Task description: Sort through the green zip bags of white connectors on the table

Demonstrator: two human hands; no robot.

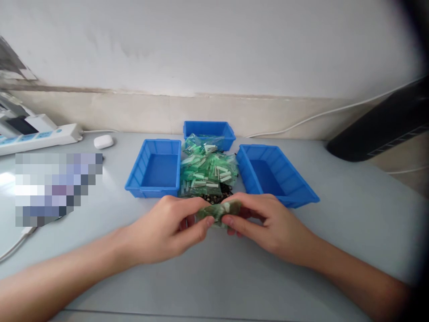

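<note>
Between my two hands is a small green see-through plastic bag (217, 212), pinched at both sides. My left hand (174, 228) grips its left end with thumb and fingers, and my right hand (264, 223) grips its right end. What the bag holds is too blurred to name. Just beyond my fingers lies a heap of small dark parts (217, 196), partly hidden by my hands. Behind it a pile of green plastic bags (211, 167) shows white plugs and metal screws inside.
Blue bins stand to the left (153, 192) and right (301, 197) of the pile, with a third blue bin (228, 142) behind it. A white earphone case (103, 141), a power strip (50, 138) and a pixelated device (60, 190) lie left. A black cylinder (365, 134) leans at the right.
</note>
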